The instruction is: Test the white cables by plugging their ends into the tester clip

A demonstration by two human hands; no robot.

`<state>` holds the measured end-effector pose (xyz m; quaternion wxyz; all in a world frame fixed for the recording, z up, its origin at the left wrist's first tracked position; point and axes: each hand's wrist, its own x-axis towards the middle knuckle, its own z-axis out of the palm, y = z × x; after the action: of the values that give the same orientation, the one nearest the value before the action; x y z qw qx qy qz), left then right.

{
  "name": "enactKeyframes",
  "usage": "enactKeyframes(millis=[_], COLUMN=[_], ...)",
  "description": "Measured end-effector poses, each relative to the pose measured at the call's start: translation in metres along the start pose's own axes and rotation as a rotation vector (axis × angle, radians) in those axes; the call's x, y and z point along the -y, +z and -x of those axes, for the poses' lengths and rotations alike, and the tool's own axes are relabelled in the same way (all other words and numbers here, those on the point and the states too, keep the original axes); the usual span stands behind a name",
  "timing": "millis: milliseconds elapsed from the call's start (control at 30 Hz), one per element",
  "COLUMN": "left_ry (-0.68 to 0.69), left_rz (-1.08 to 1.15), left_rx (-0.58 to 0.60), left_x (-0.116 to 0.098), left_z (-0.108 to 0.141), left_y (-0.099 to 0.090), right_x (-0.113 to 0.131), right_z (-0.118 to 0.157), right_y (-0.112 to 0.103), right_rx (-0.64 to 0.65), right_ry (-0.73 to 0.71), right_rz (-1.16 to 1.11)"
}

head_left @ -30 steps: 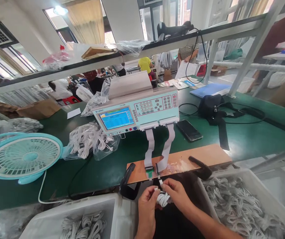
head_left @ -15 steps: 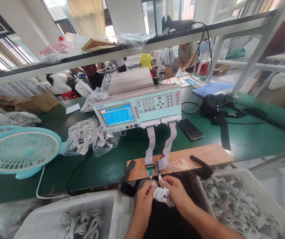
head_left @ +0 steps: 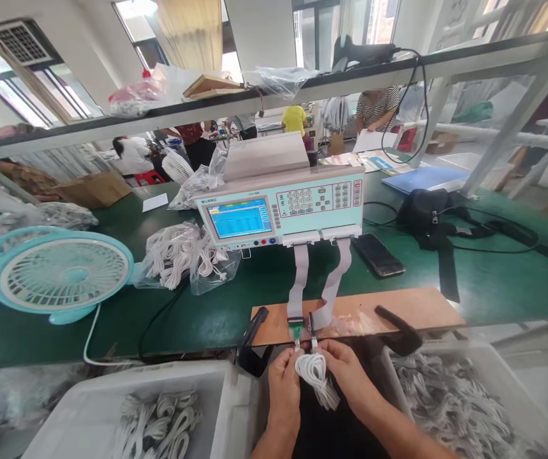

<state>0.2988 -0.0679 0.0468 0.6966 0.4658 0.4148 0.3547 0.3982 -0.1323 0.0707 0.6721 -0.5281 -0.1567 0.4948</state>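
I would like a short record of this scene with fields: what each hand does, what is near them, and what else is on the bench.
left hand: holds one end of the coiled white cable at the green connector
right hand: holds the cable's other end at the second connector
fixture: wooden board with two grey ribbon cables going up to the cable tester
bins: white bin at left and white bin at right, both with coiled cables
bench: blue fan, phone, black bag

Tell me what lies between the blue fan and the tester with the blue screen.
In the head view, a clear plastic bag of coiled white cables lies on the green table, between the fan and the tester.
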Motion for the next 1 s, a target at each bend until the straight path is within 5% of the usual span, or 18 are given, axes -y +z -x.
enactKeyframes(millis=[533,1000], left_ry=[0.084,0.119], left_rz=[0.047,0.088], left_rx=[-0.149,-0.089], left_x=[-0.009,0.001], left_z=[0.003,0.007], left_y=[0.014,0.016], right_x=[-0.015,-0.003], right_z=[-0.010,-0.002], right_y=[-0.015,-0.005], right_rx=[-0.004,0.022], right_ry=[0.048,0.031], right_rz=[0.110,0.015])
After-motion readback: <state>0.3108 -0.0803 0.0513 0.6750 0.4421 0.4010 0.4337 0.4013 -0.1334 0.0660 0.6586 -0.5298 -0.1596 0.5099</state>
